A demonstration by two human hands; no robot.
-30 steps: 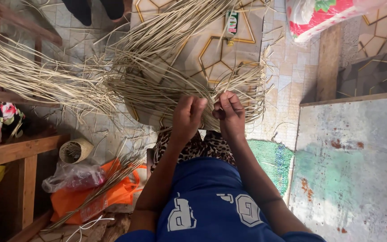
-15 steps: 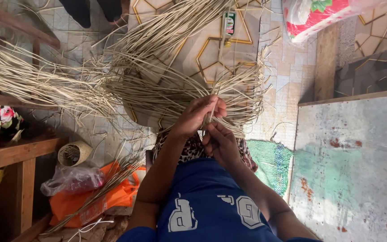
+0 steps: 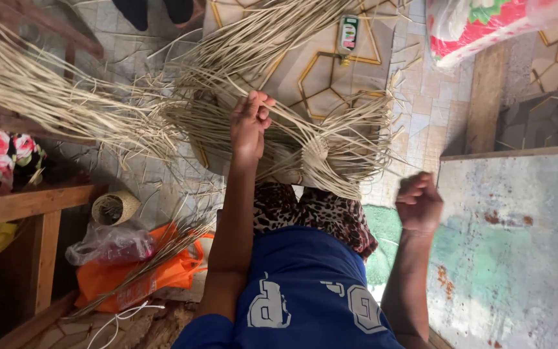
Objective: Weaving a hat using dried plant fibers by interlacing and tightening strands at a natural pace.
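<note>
A half-woven straw basket base [image 3: 314,154] rests on my lap, with long pale strands [image 3: 356,139] fanning out from its tight woven centre. My left hand [image 3: 250,123] presses on the weave's left side, fingers closed over a few strands. Pulled out to the right of the weave, my right hand [image 3: 419,201] is clenched in a fist at the tips of the strands; it seems to grip a thin one.
A large bundle of loose straw [image 3: 46,97] lies at the left over the tiled floor. A small woven cup [image 3: 114,208], a clear bag and an orange bag [image 3: 130,271] sit beside a wooden bench [image 3: 8,213]. A green bottle [image 3: 347,33] lies ahead. A painted board [image 3: 518,245] stands at the right.
Both hands were together on the weave. My right hand has since pulled away to the right in a fist, and my left hand has slid up and left on the strands.
</note>
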